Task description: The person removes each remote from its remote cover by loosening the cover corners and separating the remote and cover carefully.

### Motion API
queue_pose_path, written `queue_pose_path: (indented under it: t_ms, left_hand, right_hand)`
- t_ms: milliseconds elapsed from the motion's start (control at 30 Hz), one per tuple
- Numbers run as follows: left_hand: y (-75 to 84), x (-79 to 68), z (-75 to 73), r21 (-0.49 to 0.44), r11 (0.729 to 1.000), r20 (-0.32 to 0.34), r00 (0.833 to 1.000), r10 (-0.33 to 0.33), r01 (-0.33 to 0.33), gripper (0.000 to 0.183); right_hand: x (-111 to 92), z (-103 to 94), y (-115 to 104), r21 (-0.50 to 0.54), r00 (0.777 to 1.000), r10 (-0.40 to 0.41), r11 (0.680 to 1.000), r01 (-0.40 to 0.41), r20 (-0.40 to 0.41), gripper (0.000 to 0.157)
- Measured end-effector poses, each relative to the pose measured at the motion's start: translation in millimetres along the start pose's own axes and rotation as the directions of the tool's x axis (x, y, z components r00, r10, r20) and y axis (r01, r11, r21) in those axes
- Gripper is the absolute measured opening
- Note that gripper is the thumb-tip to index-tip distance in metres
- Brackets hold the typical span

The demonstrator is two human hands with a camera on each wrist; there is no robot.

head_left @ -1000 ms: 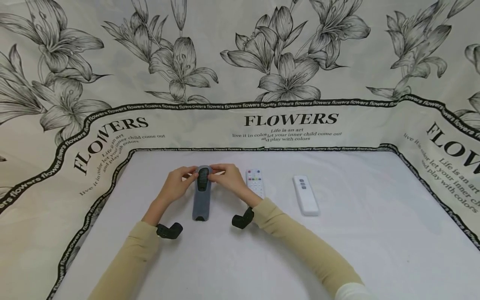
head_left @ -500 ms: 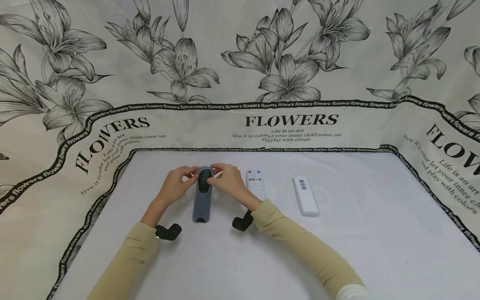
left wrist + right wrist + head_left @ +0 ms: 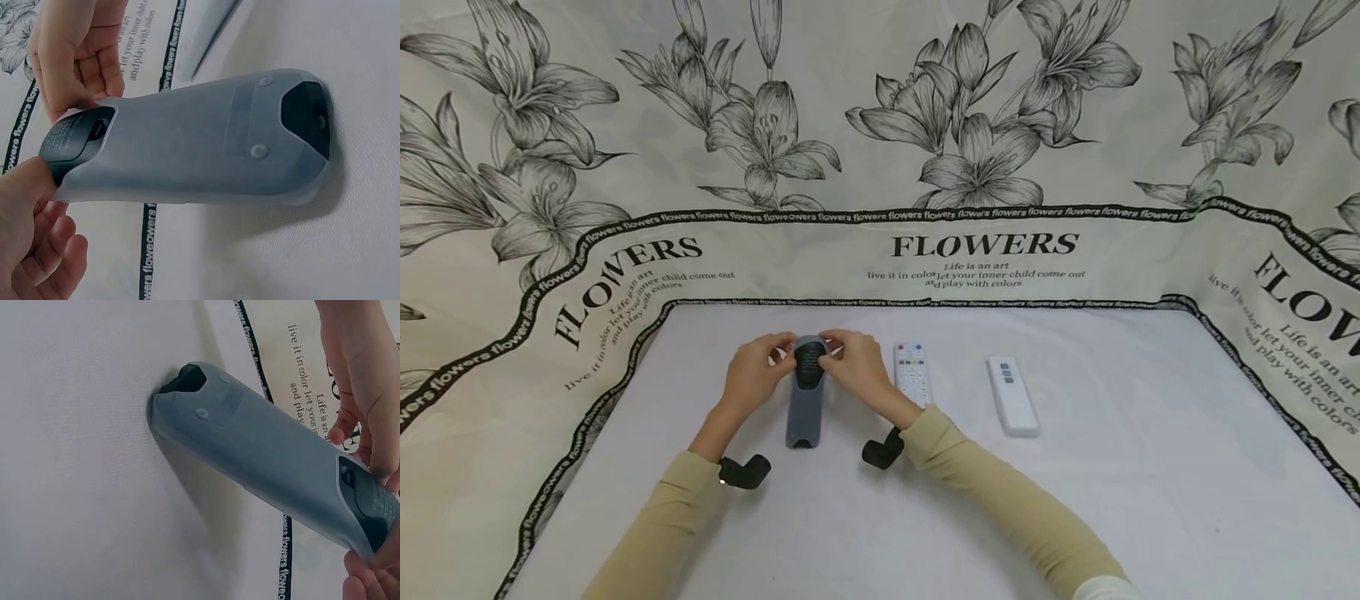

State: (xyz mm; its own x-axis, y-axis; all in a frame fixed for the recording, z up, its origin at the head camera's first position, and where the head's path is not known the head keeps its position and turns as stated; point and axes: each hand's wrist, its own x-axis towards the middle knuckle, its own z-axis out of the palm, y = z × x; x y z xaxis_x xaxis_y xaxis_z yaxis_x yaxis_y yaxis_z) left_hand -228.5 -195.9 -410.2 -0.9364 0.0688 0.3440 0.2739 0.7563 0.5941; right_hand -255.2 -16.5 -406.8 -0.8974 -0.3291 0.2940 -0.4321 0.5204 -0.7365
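A dark remote control (image 3: 808,362) lies back side up inside a translucent bluish silicone cover (image 3: 805,417). Its printed back (image 3: 65,137) shows through the cover's opening at the far end, and a smaller dark patch shows at the near end. My left hand (image 3: 752,371) pinches the cover's far-left edge between thumb and fingers. Opposite it, my right hand (image 3: 857,362) pinches the far-right edge. In both wrist views the near end touches the table, while the far end is tilted up in the hands. The remote's button side is hidden.
Right of the hands lies a white remote (image 3: 912,371) with many buttons, partly behind the right wrist. Farther right is a white remote (image 3: 1013,396) with a few grey buttons. A white cloth (image 3: 1150,433) covers the table, and a flower-printed curtain (image 3: 985,250) stands behind.
The dark area showing at the cover's far end has become wider. My right thumb has shifted slightly right and nearer; both hands keep their hold. The white remotes stay put.
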Motion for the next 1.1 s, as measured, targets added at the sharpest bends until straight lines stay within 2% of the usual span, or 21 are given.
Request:
queue_pose_path:
  t_ms: [200, 300, 433, 600, 767, 900, 1100]
  left_hand:
    - [2.9, 0.2, 2.8, 0.002, 1.0, -0.04, 0.999, -0.02, 0.02, 0.029]
    - [4.5, 0.6, 4.8, -0.014, 1.0, -0.092, 0.995, -0.026, 0.025, 0.028]
    - [6.6, 1.7, 6.9, -0.049, 0.999, -0.196, 0.981, -0.01, 0.001, 0.027]
    - [7.0, 1.3, 7.6, -0.08, 0.994, -0.297, 0.954, 0.046, -0.073, 0.026]
    - [6.7, -0.3, 6.5, -0.093, 0.988, -0.304, 0.949, 0.086, -0.12, 0.027]
    - [6.5, -2.5, 3.5, -0.078, 0.988, -0.291, 0.951, 0.108, -0.136, 0.027]
    - [8.9, -4.8, -5.5, -0.024, 0.983, -0.236, 0.957, 0.17, -0.18, 0.03]
  right_hand:
    - [-1, -1.3, -1, -0.008, 0.999, -0.017, 1.0, 0.016, -0.033, 0.035]
    - [-2, -2.2, -2, -0.016, 0.994, -0.066, 0.998, 0.065, -0.084, 0.033]
    - [-2, -2.9, -3, -0.045, 0.972, -0.177, 0.984, 0.172, -0.152, 0.034]
    - [-4, -3.1, -4, -0.121, 0.933, -0.319, 0.946, 0.301, -0.168, 0.037]
    - [-5, -2.3, -5, -0.169, 0.917, -0.36, 0.928, 0.332, -0.174, 0.038]
    - [-5, -2.6, -6, -0.16, 0.922, -0.353, 0.931, 0.329, -0.157, 0.041]
    - [-3, -8.8, -7, -0.053, 0.948, -0.299, 0.954, 0.294, -0.11, 0.043]
